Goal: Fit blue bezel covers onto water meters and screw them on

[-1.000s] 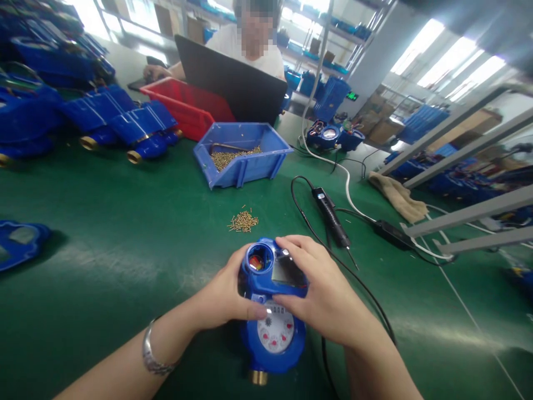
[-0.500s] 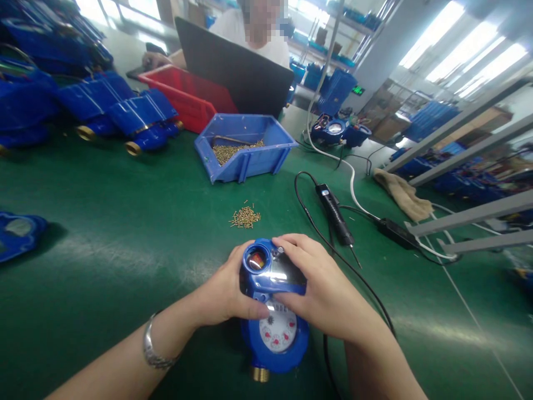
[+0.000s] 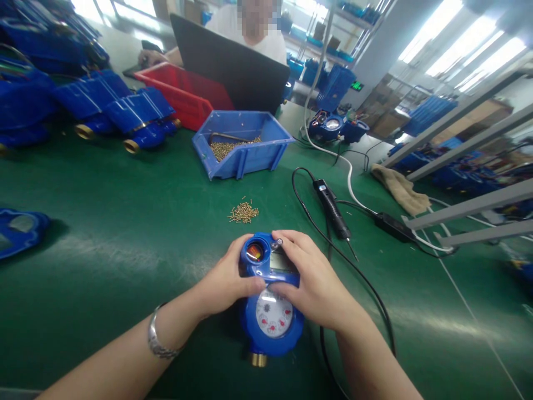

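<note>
A blue water meter (image 3: pixel 272 344) lies on the green table, its white dial with red pointers facing up and a brass threaded end toward me. My left hand (image 3: pixel 227 280) is wrapped around the left side of its upper housing, thumb by the top of the dial. From the other side my right hand (image 3: pixel 310 272) grips the same housing, fingers over the top edge beside the display window. A round opening at the upper left of the housing shows red and yellow parts inside. Beyond the meter lies a small pile of brass screws (image 3: pixel 244 212).
A blue bin (image 3: pixel 258 161) of screws stands behind the pile, near a red bin (image 3: pixel 195 114). An electric screwdriver (image 3: pixel 331 208) with its cable lies at right. Blue meters (image 3: pixel 144 119) stand at back left, a blue cover (image 3: pixel 20 233) at left. A person sits behind a dark screen (image 3: pixel 229 66).
The view has shifted slightly. Both hands keep their hold on the water meter, and more of the dial and display window now shows.
</note>
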`<act>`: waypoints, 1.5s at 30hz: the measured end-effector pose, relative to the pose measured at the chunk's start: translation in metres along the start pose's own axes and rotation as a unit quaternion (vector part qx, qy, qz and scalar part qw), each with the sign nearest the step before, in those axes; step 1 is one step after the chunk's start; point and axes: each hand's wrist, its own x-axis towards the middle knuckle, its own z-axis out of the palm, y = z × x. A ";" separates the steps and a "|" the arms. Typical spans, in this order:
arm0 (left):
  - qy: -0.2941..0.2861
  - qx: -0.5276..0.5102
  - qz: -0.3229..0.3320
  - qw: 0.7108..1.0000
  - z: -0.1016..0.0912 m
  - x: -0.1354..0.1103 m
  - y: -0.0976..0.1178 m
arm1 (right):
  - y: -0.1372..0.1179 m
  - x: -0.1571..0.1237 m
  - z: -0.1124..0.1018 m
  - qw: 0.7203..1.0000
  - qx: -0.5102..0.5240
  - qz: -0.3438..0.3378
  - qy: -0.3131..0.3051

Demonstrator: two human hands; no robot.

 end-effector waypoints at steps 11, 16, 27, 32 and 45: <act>0.077 -0.037 -0.041 0.995 0.022 0.000 0.007 | 0.013 0.003 0.028 0.799 0.481 0.342 0.110; 0.068 -0.046 -0.043 0.996 0.022 -0.001 0.005 | 0.004 0.007 0.027 0.650 0.628 0.419 0.086; 0.062 -0.079 -0.048 0.994 0.020 0.000 0.004 | 0.008 0.007 0.039 0.657 0.611 0.415 0.152; -0.012 -0.030 -0.040 0.999 0.016 -0.003 0.026 | 0.002 -0.002 0.028 0.687 0.618 0.359 0.131; -0.073 0.539 0.482 0.687 -0.040 -0.033 -0.002 | -0.008 -0.070 0.023 0.980 0.136 -0.090 0.115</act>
